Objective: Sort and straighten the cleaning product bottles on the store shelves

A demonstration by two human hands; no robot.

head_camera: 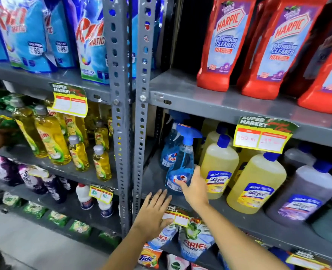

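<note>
Squaring up the front spray bottle

Centre frame, the right hand (194, 189) is cupping the blue spray bottle (181, 166), fingers curled round it (likely to turn it), while the left hand (155, 209) is hovering, fingers spread, at the shelf (229, 215) edge.

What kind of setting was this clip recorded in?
Most likely a supermarket cleaning-products aisle: grey slotted metal shelving, a "Super Market" price tag clipped to the shelf edge, and rows of identical Harpic bottles. The right hand touches a blue spray bottle.

Left hand (155, 211) reaches forward flat, fingers spread; right hand (194, 187) extends further, fingers curled in a grasp
</note>
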